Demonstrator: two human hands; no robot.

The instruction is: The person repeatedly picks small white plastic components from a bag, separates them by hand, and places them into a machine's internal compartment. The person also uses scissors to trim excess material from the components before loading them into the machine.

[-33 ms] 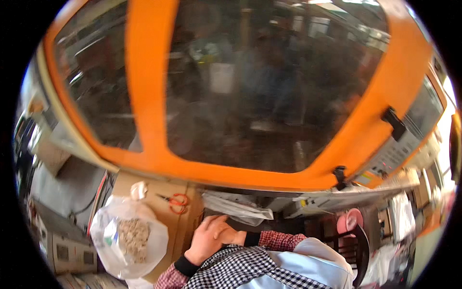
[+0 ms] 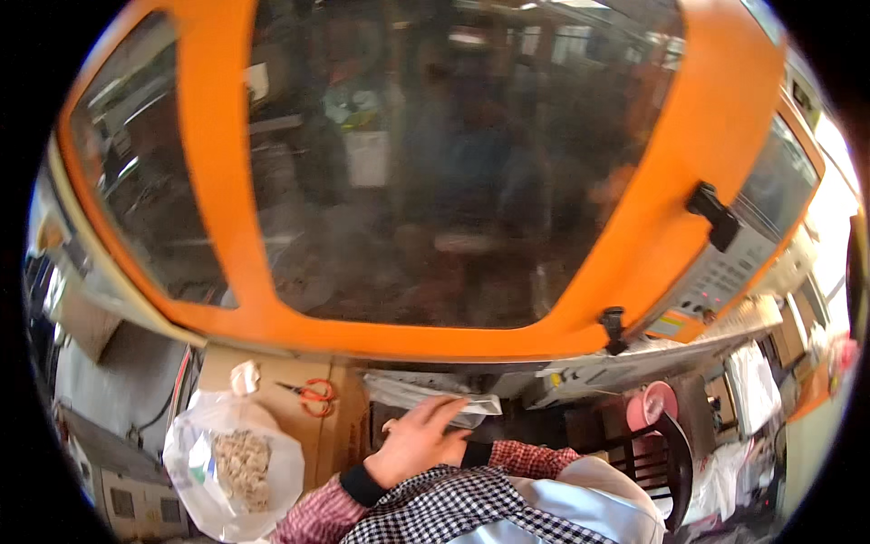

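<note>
My hands are together in front of my checked apron [image 2: 426, 512]. The left hand [image 2: 408, 451] lies across the right hand [image 2: 453, 445], its fingers stretched toward the upper right, and nothing shows in it. Most of the right hand, its fingers included, is hidden behind the left. Just beyond them lies a flat clear plastic bag [image 2: 399, 392]. To the left, orange-handled scissors [image 2: 317, 397] rest on a cardboard surface [image 2: 290, 370]. An open translucent bag [image 2: 281, 462] beside them holds many small beige pieces [image 2: 243, 467].
A large machine with an orange-framed window door [image 2: 213, 181] fills the far side. Black handles [image 2: 713, 216] and a control panel [image 2: 707, 286] are at its right. On the right stand a pink bucket [image 2: 651, 408] and a dark chair [image 2: 675, 462]. A crumpled white scrap [image 2: 244, 377] lies near the scissors.
My hands were clasped closely together; now the left hand's fingers are straighter and spread over the right. My view has turned slightly, so the machine and bags sit further left.
</note>
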